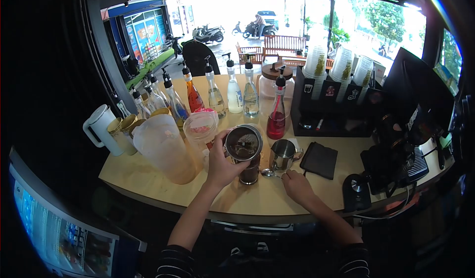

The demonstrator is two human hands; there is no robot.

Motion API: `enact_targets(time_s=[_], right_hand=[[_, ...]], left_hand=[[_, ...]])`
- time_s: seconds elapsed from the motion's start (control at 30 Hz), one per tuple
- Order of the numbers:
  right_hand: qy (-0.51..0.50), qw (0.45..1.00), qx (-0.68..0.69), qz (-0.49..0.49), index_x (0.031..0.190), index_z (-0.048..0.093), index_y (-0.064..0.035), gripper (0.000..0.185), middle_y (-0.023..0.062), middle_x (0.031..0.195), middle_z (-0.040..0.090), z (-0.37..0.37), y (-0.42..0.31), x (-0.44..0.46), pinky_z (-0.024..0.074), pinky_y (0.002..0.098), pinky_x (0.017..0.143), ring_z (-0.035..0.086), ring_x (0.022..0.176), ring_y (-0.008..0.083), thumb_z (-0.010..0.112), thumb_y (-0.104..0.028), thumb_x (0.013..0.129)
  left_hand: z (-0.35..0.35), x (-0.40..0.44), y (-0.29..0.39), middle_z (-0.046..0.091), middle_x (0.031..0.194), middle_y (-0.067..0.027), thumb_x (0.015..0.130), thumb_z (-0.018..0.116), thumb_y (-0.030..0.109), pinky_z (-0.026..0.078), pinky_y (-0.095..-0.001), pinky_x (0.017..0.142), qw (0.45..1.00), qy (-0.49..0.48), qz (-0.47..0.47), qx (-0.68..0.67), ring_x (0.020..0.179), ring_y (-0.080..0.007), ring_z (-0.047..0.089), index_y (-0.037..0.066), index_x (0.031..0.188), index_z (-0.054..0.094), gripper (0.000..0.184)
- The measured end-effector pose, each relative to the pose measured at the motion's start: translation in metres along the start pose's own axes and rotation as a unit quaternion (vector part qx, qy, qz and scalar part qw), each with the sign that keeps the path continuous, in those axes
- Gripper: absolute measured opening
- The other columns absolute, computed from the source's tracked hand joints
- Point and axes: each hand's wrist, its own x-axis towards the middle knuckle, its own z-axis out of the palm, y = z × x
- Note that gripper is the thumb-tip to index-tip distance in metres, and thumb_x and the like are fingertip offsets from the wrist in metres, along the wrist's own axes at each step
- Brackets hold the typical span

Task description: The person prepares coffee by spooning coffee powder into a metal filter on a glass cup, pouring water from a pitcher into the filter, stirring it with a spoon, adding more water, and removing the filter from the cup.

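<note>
My left hand (223, 163) is wrapped round a round metal cup (243, 143) with dark liquid inside, its mouth facing me. Just below that cup stands a clear glass (249, 173) with dark contents; whether the two touch I cannot tell. My right hand (298, 187) is closed on the handle end of a spoon (267, 172), whose bowl lies low over the counter beside the glass. A steel milk pitcher (282, 154) stands just beyond my right hand. Left of my left hand are a clear tub with a pink item (200, 124) and a large frosted plastic pitcher (165, 149).
Several pump bottles (215, 97) line the counter's far side, with a red syrup bottle (276, 122) nearer. A dark pouch (320, 160) lies to the right, before a black rack (336, 110) with stacked plastic cups (315, 63). A white jug (101, 127) stands far left.
</note>
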Motion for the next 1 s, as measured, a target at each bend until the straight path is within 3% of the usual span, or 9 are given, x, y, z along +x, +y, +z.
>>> enact_targets(time_s=[0.13, 0.27, 0.33, 0.43, 0.63, 0.7, 0.8, 0.9, 1.0], right_hand=[[0.029, 0.999, -0.031, 0.002, 0.091, 0.055, -0.0002, 0.01, 0.0149, 0.085, 0.058, 0.0, 0.001, 0.001, 0.0498, 0.0432, 0.067, 0.061, 0.081, 0.0324, 0.05, -0.005, 0.084], [0.057, 0.996, 0.037, 0.059, 0.095, 0.055, -0.0013, 0.014, 0.0128, 0.084, 0.058, -0.058, -0.013, 0.004, 0.0488, 0.0414, 0.061, 0.061, 0.077, 0.031, 0.052, -0.003, 0.082], [0.208, 0.975, 0.082, -0.011, 0.101, 0.058, -0.0022, 0.02, 0.0101, 0.08, 0.056, -0.102, -0.027, 0.021, 0.0469, 0.0406, 0.055, 0.06, 0.071, 0.03, 0.054, -0.001, 0.081], [0.204, 0.976, 0.054, -0.061, 0.105, 0.06, -0.0027, 0.028, 0.0084, 0.082, 0.055, -0.145, -0.053, 0.047, 0.0466, 0.0392, 0.06, 0.059, 0.074, 0.0269, 0.059, -0.002, 0.077], [0.171, 0.963, -0.112, -0.177, 0.103, 0.061, -0.0039, 0.034, 0.0062, 0.095, 0.054, -0.138, -0.072, 0.098, 0.0421, 0.0325, 0.074, 0.054, 0.091, 0.0207, 0.064, -0.008, 0.069], [0.16, 0.964, -0.095, -0.191, 0.104, 0.063, -0.0074, 0.034, 0.0045, 0.091, 0.052, -0.14, -0.076, 0.1, 0.0415, 0.0329, 0.074, 0.053, 0.088, 0.0194, 0.064, -0.005, 0.07], [0.104, 0.962, -0.118, -0.225, 0.104, 0.063, -0.0095, 0.038, 0.0032, 0.093, 0.052, -0.144, -0.074, 0.095, 0.0398, 0.0329, 0.077, 0.052, 0.09, 0.0183, 0.065, -0.007, 0.066], [0.134, 0.956, -0.142, -0.22, 0.091, 0.062, -0.0055, 0.023, 0.005, 0.095, 0.054, -0.142, -0.07, 0.099, 0.0396, 0.0328, 0.076, 0.054, 0.097, 0.0191, 0.064, -0.008, 0.068], [0.099, 0.957, -0.117, -0.245, 0.089, 0.062, -0.006, 0.022, 0.0047, 0.095, 0.054, -0.143, -0.074, 0.098, 0.039, 0.0326, 0.076, 0.053, 0.095, 0.0188, 0.064, -0.008, 0.068]], left_hand=[[0.0, 0.0, -0.002, 0.052, 0.124, -0.0136, 0.061, 0.083, 0.004, 0.053, -0.0343, 0.094, 1.0, 0.001, 0.002, -0.014, 0.115, -0.0232, 0.056, 0.004, 0.127, 0.038, 0.08], [-0.002, 0.001, 0.0, 0.053, 0.122, -0.0141, 0.061, 0.083, 0.005, 0.052, -0.0345, 0.093, 1.0, 0.002, -0.008, -0.002, 0.114, -0.0238, 0.057, 0.004, 0.127, 0.039, 0.08], [-0.001, 0.002, -0.001, 0.054, 0.12, -0.0143, 0.061, 0.084, 0.006, 0.052, -0.0346, 0.093, 1.0, 0.004, -0.011, -0.007, 0.113, -0.024, 0.058, 0.004, 0.127, 0.039, 0.08], [0.002, 0.003, -0.005, 0.057, 0.117, -0.0138, 0.06, 0.085, 0.01, 0.051, -0.0356, 0.092, 1.0, 0.001, 0.009, 0.018, 0.11, -0.025, 0.059, 0.005, 0.126, 0.04, 0.08], [0.01, 0.003, 0.004, 0.056, 0.121, -0.0136, 0.057, 0.089, 0.014, 0.052, -0.037, 0.093, 0.998, -0.028, -0.007, 0.048, 0.114, -0.0236, 0.057, 0.004, 0.127, 0.041, 0.086], [0.007, 0.003, 0.005, 0.059, 0.117, -0.0129, 0.058, 0.087, 0.014, 0.05, -0.0354, 0.091, 1.0, 0.0, -0.01, 0.027, 0.107, -0.0263, 0.062, 0.006, 0.126, 0.044, 0.08], [0.0, 0.003, 0.003, 0.057, 0.119, -0.0139, 0.057, 0.089, 0.015, 0.051, -0.0362, 0.093, 0.999, -0.012, 0.009, 0.047, 0.112, -0.0245, 0.059, 0.005, 0.126, 0.042, 0.084], [0.004, 0.002, 0.004, 0.057, 0.118, -0.0142, 0.057, 0.088, 0.013, 0.05, -0.0359, 0.093, 0.999, -0.003, 0.013, 0.041, 0.111, -0.0249, 0.059, 0.005, 0.126, 0.042, 0.083], [0.003, 0.002, 0.005, 0.057, 0.119, -0.0139, 0.057, 0.088, 0.012, 0.05, -0.036, 0.093, 0.999, -0.009, -0.005, 0.039, 0.111, -0.0247, 0.059, 0.005, 0.126, 0.042, 0.083]])
